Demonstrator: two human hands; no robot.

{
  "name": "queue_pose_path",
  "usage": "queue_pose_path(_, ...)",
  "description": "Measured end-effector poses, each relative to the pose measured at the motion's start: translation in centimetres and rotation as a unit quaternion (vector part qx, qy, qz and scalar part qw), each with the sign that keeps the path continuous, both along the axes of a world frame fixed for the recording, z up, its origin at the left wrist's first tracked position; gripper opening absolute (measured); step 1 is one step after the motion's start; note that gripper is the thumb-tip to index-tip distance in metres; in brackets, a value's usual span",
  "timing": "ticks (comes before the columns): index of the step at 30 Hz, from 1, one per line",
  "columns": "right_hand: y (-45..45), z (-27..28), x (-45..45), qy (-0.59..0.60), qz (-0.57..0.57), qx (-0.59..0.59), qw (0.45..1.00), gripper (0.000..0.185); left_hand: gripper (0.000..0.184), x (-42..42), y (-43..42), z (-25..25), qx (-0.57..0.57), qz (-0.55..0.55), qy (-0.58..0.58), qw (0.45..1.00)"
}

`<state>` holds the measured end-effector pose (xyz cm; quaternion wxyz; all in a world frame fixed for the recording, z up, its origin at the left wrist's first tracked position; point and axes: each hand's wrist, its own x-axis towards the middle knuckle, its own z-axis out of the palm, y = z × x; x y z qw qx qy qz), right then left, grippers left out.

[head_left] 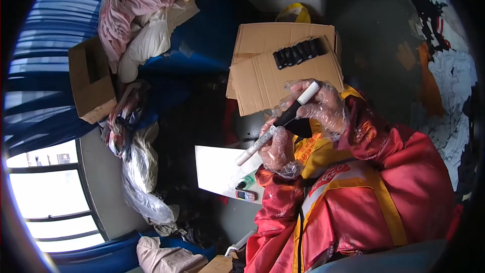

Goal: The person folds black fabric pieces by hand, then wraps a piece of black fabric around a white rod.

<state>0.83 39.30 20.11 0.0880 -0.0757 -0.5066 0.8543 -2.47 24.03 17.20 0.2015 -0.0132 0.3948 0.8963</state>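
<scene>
A long rod [247,154] with pale ends and a black sleeve [287,116] around its middle is held slantwise in front of my body. My left hand [277,150], in a clear plastic glove, is closed around the rod below the black sleeve. My right hand [328,110], gloved the same way, has its fingers at the black sleeve near the rod's white upper end [308,92]. Several black cylindrical pieces [299,53] lie in a row on cardboard sheets [260,88] beyond my hands.
A white board [214,169] bears a mobile phone [246,195] and a small green bottle [246,182]. An open cardboard box [91,81] stands at the left beside piled cloth [134,15] and plastic bags [141,182]. More fabric [449,86] lies along the right side.
</scene>
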Motion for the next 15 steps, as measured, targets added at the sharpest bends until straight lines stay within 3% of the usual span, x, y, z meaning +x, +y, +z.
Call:
queue_pose_path(3,0.3,0.5,0.4,-0.004,0.024,-0.028,0.999,0.04,0.031,0.3,0.0,-0.8,0.007,0.008,0.009,1.0)
queue_pose_path(5,0.2,0.1,0.6,-0.006,0.026,-0.022,0.999,0.041,0.03,0.5,0.5,-1.5,-0.094,0.118,0.067,0.986)
queue_pose_path(6,0.2,-0.1,0.6,-0.006,0.026,-0.016,1.0,0.042,0.03,0.6,0.5,-2.4,-0.095,0.117,0.069,0.986)
queue_pose_path(8,0.5,-0.2,0.6,0.002,0.029,0.017,0.999,0.041,0.024,0.9,0.1,-4.7,-0.213,0.15,0.22,0.94)
queue_pose_path(9,0.6,-0.3,0.6,0.006,0.032,0.052,0.998,0.039,0.024,1.0,-0.2,-5.6,-0.212,0.145,0.223,0.94)
queue_pose_path(11,0.8,-1.1,0.7,0.006,0.033,0.027,0.999,0.035,0.024,1.0,0.2,-5.0,-0.391,0.185,0.377,0.819)
queue_pose_path(12,0.7,-1.3,0.7,0.003,0.041,0.002,0.999,0.031,0.025,1.6,0.0,-4.5,-0.085,0.135,0.077,0.984)
queue_pose_path(15,1.5,0.3,1.2,-0.031,0.078,0.008,0.996,0.023,0.03,1.4,-0.1,-3.5,-0.122,0.088,0.107,0.983)
